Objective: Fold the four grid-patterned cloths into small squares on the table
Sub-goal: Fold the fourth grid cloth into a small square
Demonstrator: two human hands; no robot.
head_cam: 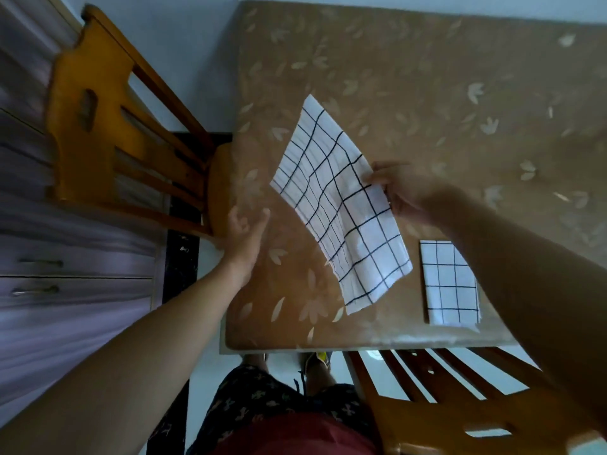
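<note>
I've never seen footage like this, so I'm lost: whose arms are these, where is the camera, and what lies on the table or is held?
No machine here: a person wears a wide-angle camera on the head, looking down, so both arms are their own. The right hand pinches the edge of an unfolded grid cloth over the brown leaf-patterned table. The left hand is open and holds nothing. A folded grid cloth lies near the table's front edge. A wooden chair stands at the left side, a second chair at the front.
</note>
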